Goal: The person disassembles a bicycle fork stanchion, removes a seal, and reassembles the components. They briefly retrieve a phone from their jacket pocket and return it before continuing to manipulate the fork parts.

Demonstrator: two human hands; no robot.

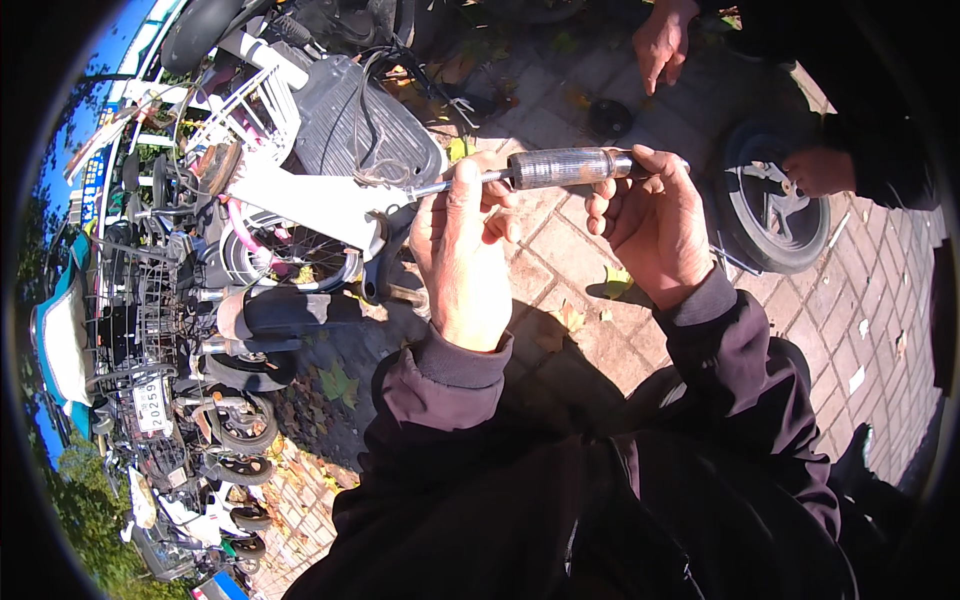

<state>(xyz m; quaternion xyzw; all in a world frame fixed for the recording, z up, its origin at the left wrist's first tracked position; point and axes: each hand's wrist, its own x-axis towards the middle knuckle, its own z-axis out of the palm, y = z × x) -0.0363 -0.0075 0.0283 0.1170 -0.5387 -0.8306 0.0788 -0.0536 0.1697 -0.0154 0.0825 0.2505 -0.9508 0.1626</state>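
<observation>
Ribbed-handled tool (560,168), long axis running roughly left to right, spans both hands: left hand (465,255) pinches the metal shaft (432,188); right hand (662,235) grips the handle's end (622,162).

Left hand (467,265): holds shaft (432,188) of tool (545,171)
Right hand (655,232): grips handle end (621,163)
Wheel (783,206): at another person's hand (822,172)

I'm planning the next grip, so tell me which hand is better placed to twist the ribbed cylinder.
Probably the right hand: it holds the end of the ribbed cylinder away from the thin metal rod, while the left hand is at the rod.
</observation>
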